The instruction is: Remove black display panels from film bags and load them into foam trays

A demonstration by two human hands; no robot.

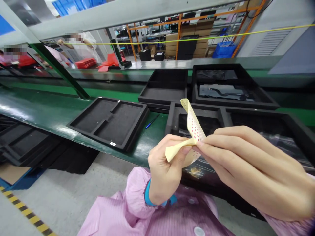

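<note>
A folded sheet of pale yellow sticker backing paper [193, 126] with rows of small red dots is pinched between my two hands. My left hand [165, 164] is closed on its lower part, the thumb pressing one flap that sticks out to the left. With thumb and fingertips together, my right hand [236, 157] grips the same sheet at its fold. Below and behind the hands lies a black foam tray [221, 109] with dark, shiny contents partly hidden by my right hand.
On the green bench lie a black foam tray with compartments [115, 123], a blue pen [152, 120] and more black trays [167, 85] farther back. A green post [61, 70] rises at left. Black trays [22, 141] are stacked lower left. People [85, 46] stand across the line.
</note>
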